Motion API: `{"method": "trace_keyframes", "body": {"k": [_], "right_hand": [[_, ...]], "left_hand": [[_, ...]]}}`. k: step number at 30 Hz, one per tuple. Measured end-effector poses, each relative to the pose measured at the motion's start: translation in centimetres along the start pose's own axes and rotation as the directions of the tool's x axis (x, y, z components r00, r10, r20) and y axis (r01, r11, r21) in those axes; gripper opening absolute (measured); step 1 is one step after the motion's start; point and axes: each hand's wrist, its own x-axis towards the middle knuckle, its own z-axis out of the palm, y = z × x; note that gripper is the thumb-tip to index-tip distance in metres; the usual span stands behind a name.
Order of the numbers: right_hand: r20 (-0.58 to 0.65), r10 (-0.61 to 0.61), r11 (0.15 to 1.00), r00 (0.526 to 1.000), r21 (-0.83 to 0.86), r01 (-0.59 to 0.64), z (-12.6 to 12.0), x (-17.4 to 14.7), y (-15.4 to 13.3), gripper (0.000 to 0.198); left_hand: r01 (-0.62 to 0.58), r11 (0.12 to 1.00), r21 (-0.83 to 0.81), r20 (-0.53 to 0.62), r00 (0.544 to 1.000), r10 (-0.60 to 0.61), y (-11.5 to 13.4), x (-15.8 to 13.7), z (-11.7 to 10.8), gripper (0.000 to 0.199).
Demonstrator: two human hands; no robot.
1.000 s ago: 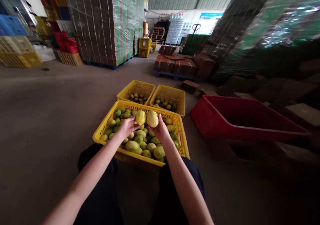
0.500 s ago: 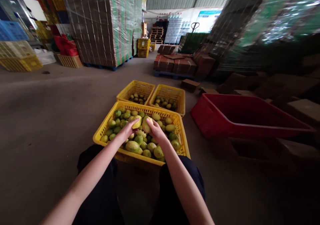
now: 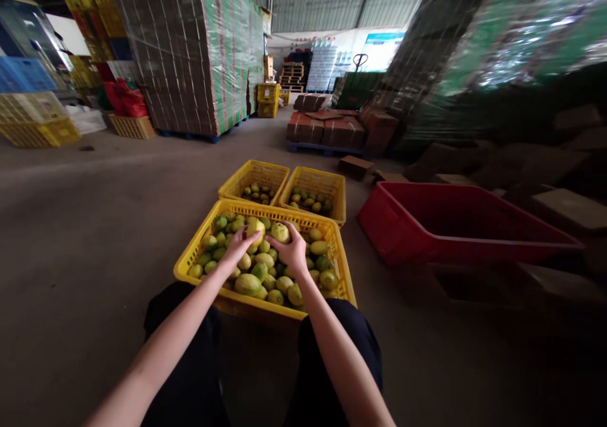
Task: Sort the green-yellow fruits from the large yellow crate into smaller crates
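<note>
A yellow plastic crate full of green and yellow lemons stands in front of my knees. Over its far half, my left hand is closed around a yellow lemon. Close beside it, my right hand grips a paler yellow-green lemon between thumb and fingers. The two held fruits are a short gap apart, above the heap. My hands and forearms hide part of the fruit below.
Behind the big crate stand two smaller yellow crates, a left one and a right one, each with some lemons low inside. A red tub is at the right. Wrapped pallet stacks and flat cartons lie beyond.
Both hands have turned the lemons they hold. The right lemon now shows its end, and the two fruits sit slightly farther apart. The whole view has shifted slightly.
</note>
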Motion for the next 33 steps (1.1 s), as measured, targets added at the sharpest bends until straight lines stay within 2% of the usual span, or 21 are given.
{"method": "trace_keyframes", "body": {"k": [2, 5, 8, 11, 14, 19, 21, 23, 25, 28, 30, 33], "right_hand": [[-0.041, -0.014, 1.000, 0.999, -0.013, 0.013, -0.3, 0.2, -0.1, 0.059], [-0.045, 0.028, 1.000, 0.999, 0.014, -0.027, -0.3, 0.2, 0.0, 0.062], [-0.060, 0.034, 0.999, 0.998, 0.010, -0.034, -0.1, 0.2, 0.3, 0.061], [-0.125, 0.065, 0.998, 0.990, 0.008, -0.064, 0.2, 0.3, 0.8, 0.069], [-0.148, 0.098, 0.995, 0.984, 0.020, -0.096, 0.3, 0.3, 0.8, 0.070], [-0.024, 0.167, 0.964, 0.986, 0.215, -0.158, 0.1, 0.2, -0.4, 0.054], [0.027, 0.247, 0.906, 0.969, 0.347, -0.241, 0.0, 0.2, -1.0, 0.048], [0.086, 0.365, 0.796, 0.927, 0.488, -0.358, -0.2, 0.3, -1.5, 0.041], [0.132, 0.495, 0.646, 0.859, 0.606, -0.465, -0.3, 0.5, -1.9, 0.033], [0.185, 0.636, 0.457, 0.750, 0.693, -0.558, -0.4, 0.8, -2.3, 0.022], [0.196, 0.677, 0.398, 0.709, 0.713, -0.577, -0.4, 0.8, -2.6, 0.019], [0.183, 0.681, 0.388, 0.709, 0.731, -0.562, -0.3, 0.8, -2.9, 0.021]], "left_hand": [[-0.050, 0.998, 0.049, -0.043, 0.998, 0.052, 0.3, 0.0, -0.1, 0.030], [-0.109, 0.986, 0.126, -0.065, 0.991, 0.118, 0.5, 0.3, -0.5, 0.044], [-0.194, 0.964, 0.182, -0.009, 0.980, 0.199, 0.3, 0.4, -0.7, 0.049], [-0.248, 0.948, 0.201, 0.053, 0.969, 0.242, 0.2, 0.2, -0.7, 0.048], [-0.229, 0.954, 0.193, 0.060, 0.973, 0.222, 0.5, -0.2, -0.5, 0.046], [-0.152, 0.980, 0.132, 0.038, 0.988, 0.148, 1.2, -0.5, -0.3, 0.049], [-0.086, 0.996, 0.040, 0.052, 0.995, 0.083, 1.5, -0.6, -0.3, 0.042], [-0.005, 0.995, -0.101, 0.096, 0.995, 0.015, 1.8, -0.6, -0.3, 0.031], [0.086, 0.959, -0.271, 0.138, 0.989, -0.050, 2.3, -0.7, -0.3, 0.023], [0.269, 0.836, -0.478, 0.182, 0.962, -0.205, 3.0, -0.9, -0.1, 0.024], [0.355, 0.753, -0.554, 0.195, 0.935, -0.297, 3.5, -1.0, 0.2, 0.031], [0.395, 0.716, -0.576, 0.176, 0.915, -0.363, 3.8, -1.0, 0.8, 0.030]]}}
